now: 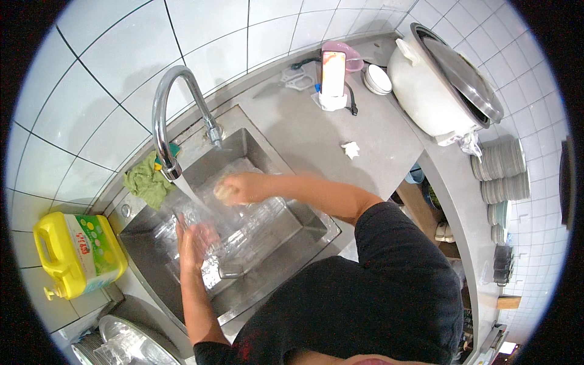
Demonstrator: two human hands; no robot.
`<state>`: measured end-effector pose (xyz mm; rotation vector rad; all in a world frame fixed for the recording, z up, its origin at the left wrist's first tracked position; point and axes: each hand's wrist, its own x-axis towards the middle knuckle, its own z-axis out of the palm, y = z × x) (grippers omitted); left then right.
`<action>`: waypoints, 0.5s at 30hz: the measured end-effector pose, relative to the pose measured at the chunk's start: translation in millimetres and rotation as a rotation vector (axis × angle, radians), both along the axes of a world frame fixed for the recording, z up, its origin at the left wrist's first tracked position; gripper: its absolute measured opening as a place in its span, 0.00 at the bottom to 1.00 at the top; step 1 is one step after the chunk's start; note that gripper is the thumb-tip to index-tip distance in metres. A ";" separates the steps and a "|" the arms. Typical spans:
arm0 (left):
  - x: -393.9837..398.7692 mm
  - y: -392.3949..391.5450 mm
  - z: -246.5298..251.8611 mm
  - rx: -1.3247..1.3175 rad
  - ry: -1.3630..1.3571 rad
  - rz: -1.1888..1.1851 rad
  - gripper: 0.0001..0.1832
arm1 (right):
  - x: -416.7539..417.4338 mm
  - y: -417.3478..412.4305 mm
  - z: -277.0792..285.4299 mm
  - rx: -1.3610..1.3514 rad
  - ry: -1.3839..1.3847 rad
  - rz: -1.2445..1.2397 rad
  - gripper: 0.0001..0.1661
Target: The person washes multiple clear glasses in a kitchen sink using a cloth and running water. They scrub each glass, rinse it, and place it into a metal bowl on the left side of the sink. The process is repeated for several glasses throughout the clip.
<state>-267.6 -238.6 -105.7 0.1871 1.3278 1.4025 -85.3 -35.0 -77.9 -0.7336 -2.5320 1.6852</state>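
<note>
Water runs from the curved chrome faucet (175, 123) into the stainless steel sink (173, 283). Over the basin, my right hand (239, 188) holds a pale, blurred cloth or sponge (224, 190). Lower and to the left, my left hand (196, 239) grips the edge of a clear, shiny item (246, 232), perhaps a plastic or glass container; splashing water and glare hide its exact shape. The stream falls between my two hands.
A green cloth (148, 180) lies on the sink's rim beside a yellow detergent jug (80, 255). On the counter stand a lit phone (333, 73), scissors (299, 81), small white bowls (378, 79) and a large rice cooker (433, 86). Stacked plates (499, 159) line the right wall.
</note>
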 end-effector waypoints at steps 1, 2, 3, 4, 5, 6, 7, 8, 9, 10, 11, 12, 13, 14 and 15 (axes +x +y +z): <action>5.3 8.4 3.1 0.027 -0.002 0.051 0.34 | 2.6 -12.5 16.6 0.170 0.096 -0.008 0.19; 14.0 14.9 14.6 0.099 -0.146 0.155 0.32 | 4.5 -24.9 35.0 0.341 0.192 -0.016 0.19; 14.3 22.9 11.3 0.175 -0.190 0.219 0.30 | 4.4 -39.1 53.0 0.511 0.288 -0.023 0.19; 15.1 30.5 1.2 0.250 -0.231 0.287 0.28 | 2.9 -56.1 66.9 0.334 0.331 -0.073 0.15; 17.0 40.6 -2.9 0.328 -0.278 0.343 0.27 | 1.0 -74.8 59.3 0.390 0.409 -0.139 0.14; 23.0 50.8 4.2 0.314 -0.333 0.228 0.25 | -5.3 -92.8 43.5 0.450 0.482 -0.212 0.14; 31.1 58.0 7.2 0.288 -0.305 0.256 0.26 | -14.3 -103.5 29.3 0.502 0.563 -0.272 0.14; 41.7 65.2 8.5 0.261 -0.277 0.283 0.27 | -19.7 -104.7 17.4 0.624 0.504 -0.285 0.14; 51.3 69.8 9.7 0.236 -0.250 0.305 0.29 | -25.7 -101.4 15.4 0.514 0.513 -0.373 0.14; 57.4 64.5 21.1 0.303 -0.351 0.205 0.30 | -32.5 -93.8 14.1 0.395 0.521 -0.453 0.15; 66.0 67.8 32.8 0.300 -0.306 0.198 0.31 | -41.1 -83.6 12.8 0.274 0.527 -0.531 0.15; 77.0 73.3 44.5 0.286 -0.265 0.185 0.32 | -52.0 -70.1 10.1 0.176 0.473 -0.603 0.16; 80.4 76.4 50.6 0.277 -0.218 0.177 0.33 | -59.7 -53.6 10.8 -0.020 0.470 -0.602 0.17; 73.5 65.4 27.6 0.227 -0.295 0.122 0.32 | -65.5 -36.0 17.0 -0.205 0.469 -0.597 0.18; 74.9 61.9 26.8 0.237 -0.371 0.112 0.33 | -68.4 -27.5 17.8 -0.389 0.461 -0.590 0.20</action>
